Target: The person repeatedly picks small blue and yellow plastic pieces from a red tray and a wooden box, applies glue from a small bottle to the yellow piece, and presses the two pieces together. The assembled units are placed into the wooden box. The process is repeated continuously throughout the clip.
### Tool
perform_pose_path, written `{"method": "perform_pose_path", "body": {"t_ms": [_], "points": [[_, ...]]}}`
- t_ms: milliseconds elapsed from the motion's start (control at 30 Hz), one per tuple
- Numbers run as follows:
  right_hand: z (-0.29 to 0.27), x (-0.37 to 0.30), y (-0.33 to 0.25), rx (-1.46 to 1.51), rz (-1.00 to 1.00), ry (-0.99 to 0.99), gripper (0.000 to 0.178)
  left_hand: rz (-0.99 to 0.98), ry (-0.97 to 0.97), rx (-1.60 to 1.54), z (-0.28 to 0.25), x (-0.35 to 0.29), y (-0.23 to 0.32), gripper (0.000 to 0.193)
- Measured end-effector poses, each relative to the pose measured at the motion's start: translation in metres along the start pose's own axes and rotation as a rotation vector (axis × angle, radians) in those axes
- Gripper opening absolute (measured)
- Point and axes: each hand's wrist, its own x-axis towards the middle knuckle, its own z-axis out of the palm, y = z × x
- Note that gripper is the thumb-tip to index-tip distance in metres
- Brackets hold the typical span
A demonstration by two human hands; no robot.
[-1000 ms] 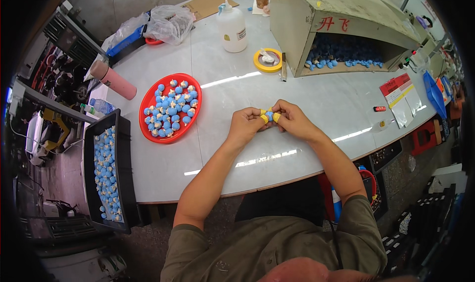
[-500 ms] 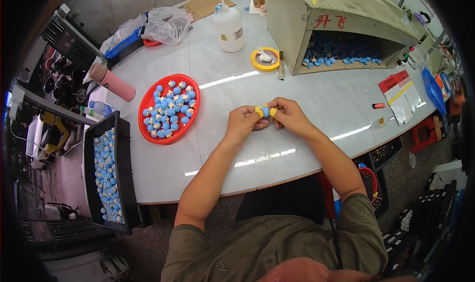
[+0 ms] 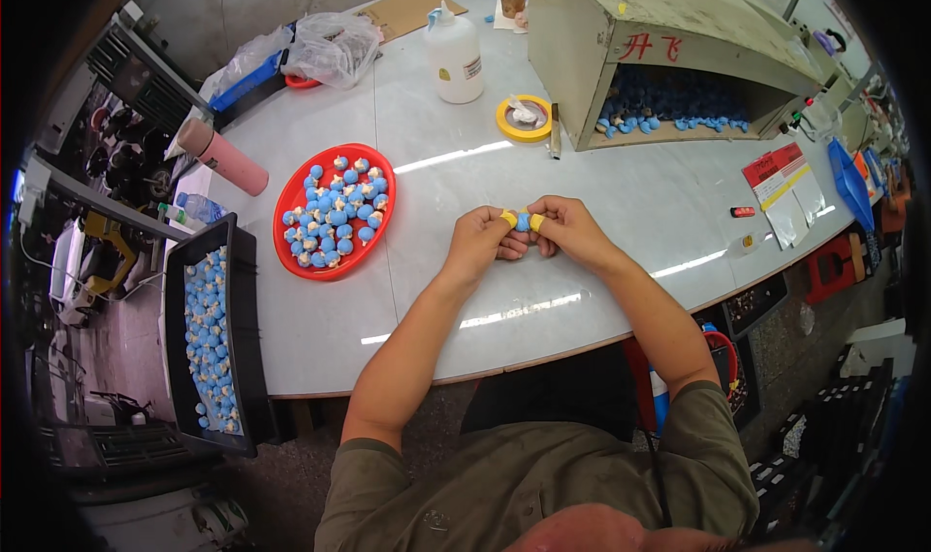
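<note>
Above the middle of the grey table, my left hand (image 3: 480, 241) and my right hand (image 3: 577, 232) meet with fingers closed on a small blue rounded piece (image 3: 524, 222). Both hands pinch it between thumbs and fingers, one from each side. Yellow wrapping covers the thumb tips. Most of the piece is hidden by my fingers, so its exact kind is unclear. To the left, a red round tray (image 3: 376, 247) holds several small blue balls (image 3: 338, 218) with cream-coloured parts.
A black bin (image 3: 248, 334) of similar balls hangs at the left edge. Farther back stand a pink bottle (image 3: 225, 161), a white squeeze bottle (image 3: 456, 63) and a yellow tape roll (image 3: 502, 121). An open-fronted box (image 3: 558, 63) at back right contains blue pieces; printed packets (image 3: 790, 208) lie right.
Both hands stay together in nearly the same place. The fingers have shifted slightly around the blue piece, and the whole view has moved a little.
</note>
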Motion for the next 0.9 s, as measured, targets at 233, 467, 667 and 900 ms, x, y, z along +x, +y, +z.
{"method": "perform_pose_path", "body": {"t_ms": [233, 467, 667, 900], "points": [[0.006, -0.002, 0.002, 0.033, -0.096, 0.083, 0.024, 0.086, 0.082, -0.126, 0.001, 0.001, -0.005, 0.027], [-0.002, 0.004, 0.003, 0.048, -0.098, 0.208, 0.024, 0.507, 0.587, -0.971, -0.068, 0.009, 0.032, 0.034], [-0.002, 0.003, 0.001, 0.035, -0.094, 0.229, 0.022, 0.587, 0.569, -1.050, -0.083, 0.008, 0.040, 0.041], [-0.004, 0.004, 0.004, 0.153, -0.114, 0.245, 0.020, 0.347, 0.362, -0.657, -0.032, 0.005, 0.014, 0.043]]}}
